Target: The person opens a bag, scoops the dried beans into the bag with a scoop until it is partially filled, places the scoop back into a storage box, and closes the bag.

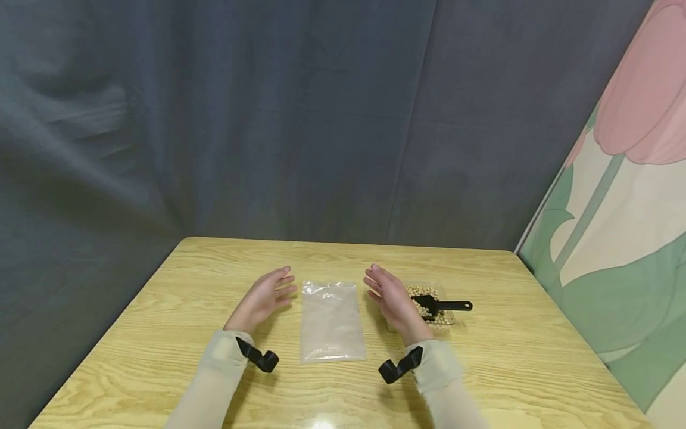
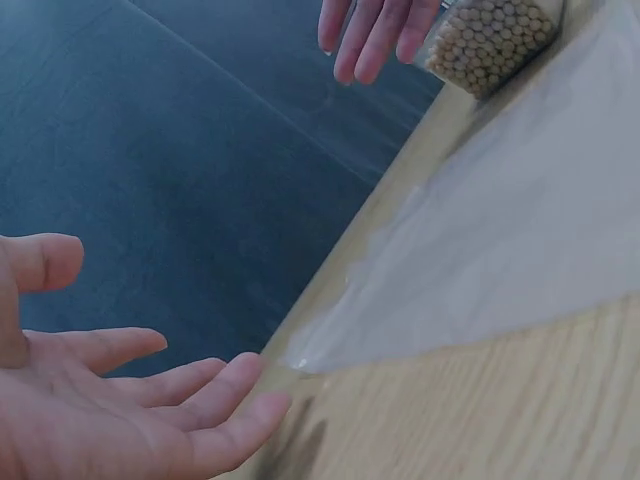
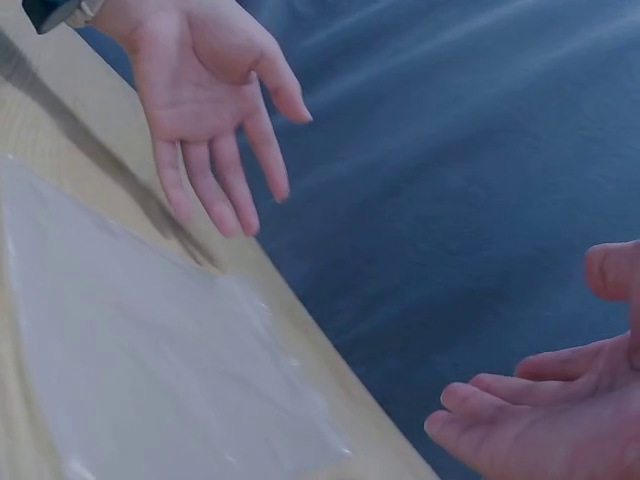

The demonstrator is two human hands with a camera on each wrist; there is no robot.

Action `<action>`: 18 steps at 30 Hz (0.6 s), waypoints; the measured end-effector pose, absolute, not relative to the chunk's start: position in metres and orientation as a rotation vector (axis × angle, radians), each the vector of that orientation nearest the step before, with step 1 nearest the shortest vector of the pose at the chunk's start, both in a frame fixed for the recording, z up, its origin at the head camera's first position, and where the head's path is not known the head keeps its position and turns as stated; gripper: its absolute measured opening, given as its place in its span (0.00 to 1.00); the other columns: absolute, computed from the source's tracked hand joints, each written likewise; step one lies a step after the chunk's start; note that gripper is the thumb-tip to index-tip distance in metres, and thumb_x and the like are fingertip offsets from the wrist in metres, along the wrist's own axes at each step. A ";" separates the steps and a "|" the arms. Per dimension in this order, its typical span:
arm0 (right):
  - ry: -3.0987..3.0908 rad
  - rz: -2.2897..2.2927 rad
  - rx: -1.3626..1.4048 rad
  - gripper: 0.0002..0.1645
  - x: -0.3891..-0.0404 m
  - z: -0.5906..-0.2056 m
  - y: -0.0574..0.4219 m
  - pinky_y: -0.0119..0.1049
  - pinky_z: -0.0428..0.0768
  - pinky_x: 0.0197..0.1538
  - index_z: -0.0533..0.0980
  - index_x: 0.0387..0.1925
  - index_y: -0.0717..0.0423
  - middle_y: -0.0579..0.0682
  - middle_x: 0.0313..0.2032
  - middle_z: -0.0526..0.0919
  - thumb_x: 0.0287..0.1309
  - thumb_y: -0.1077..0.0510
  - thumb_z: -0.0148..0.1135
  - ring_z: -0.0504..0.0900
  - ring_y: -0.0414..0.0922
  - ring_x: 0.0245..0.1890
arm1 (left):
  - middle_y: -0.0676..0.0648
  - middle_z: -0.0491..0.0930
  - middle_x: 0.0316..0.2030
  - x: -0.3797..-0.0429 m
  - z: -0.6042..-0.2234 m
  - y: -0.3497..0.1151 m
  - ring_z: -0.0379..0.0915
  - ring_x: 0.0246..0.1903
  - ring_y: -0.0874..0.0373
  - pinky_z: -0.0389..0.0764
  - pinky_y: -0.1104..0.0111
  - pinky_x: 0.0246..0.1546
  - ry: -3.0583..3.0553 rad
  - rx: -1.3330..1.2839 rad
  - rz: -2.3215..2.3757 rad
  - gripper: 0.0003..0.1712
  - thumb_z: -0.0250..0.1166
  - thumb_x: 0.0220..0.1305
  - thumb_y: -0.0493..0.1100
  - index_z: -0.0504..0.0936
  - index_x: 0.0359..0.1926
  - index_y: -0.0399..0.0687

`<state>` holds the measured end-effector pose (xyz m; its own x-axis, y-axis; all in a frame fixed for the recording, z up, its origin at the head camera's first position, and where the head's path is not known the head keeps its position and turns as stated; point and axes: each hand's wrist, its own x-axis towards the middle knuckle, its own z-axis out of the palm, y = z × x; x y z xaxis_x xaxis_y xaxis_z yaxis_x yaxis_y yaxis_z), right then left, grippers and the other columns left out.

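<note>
Two relaxed hands, the left hand (image 1: 261, 301) and the right hand (image 1: 395, 299), hover with fingers loosely extended, neither grip holding anything, on either side of a clear plastic bag (image 1: 332, 325) lying flat on the tabletop (image 1: 155, 339). Just right of the right hand, a clear container (image 1: 452, 322) of pale round beans (image 1: 420, 291) bears a black scoop (image 1: 440, 305), its handle pointing right.

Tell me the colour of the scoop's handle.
Black; the scoop's handle shows best in the head view.
</note>
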<state>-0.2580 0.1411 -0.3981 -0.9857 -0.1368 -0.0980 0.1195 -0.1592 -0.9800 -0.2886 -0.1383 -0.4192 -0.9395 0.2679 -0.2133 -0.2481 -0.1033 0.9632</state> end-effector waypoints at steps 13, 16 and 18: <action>2.141 -2.042 -0.006 0.42 -0.256 -0.419 0.117 0.55 0.49 0.72 0.46 0.73 0.66 0.65 0.73 0.48 0.72 0.44 0.43 0.48 0.62 0.73 | 0.31 0.42 0.73 -0.286 -0.429 -0.141 0.47 0.70 0.34 0.58 0.45 0.67 1.800 0.065 2.005 0.37 0.41 0.75 0.50 0.40 0.76 0.40; 2.190 -1.987 0.041 0.43 -0.253 -0.422 0.113 0.57 0.48 0.72 0.46 0.73 0.66 0.65 0.73 0.47 0.70 0.43 0.44 0.46 0.63 0.73 | 0.30 0.41 0.73 -0.285 -0.429 -0.142 0.46 0.70 0.33 0.56 0.45 0.68 1.791 0.074 1.992 0.36 0.40 0.76 0.49 0.39 0.76 0.39; 2.202 -1.956 0.070 0.44 -0.251 -0.424 0.111 0.58 0.47 0.72 0.45 0.74 0.65 0.65 0.74 0.46 0.70 0.43 0.45 0.45 0.63 0.73 | 0.29 0.42 0.73 -0.284 -0.430 -0.141 0.47 0.70 0.34 0.56 0.46 0.68 1.786 0.064 1.991 0.36 0.41 0.76 0.49 0.40 0.75 0.39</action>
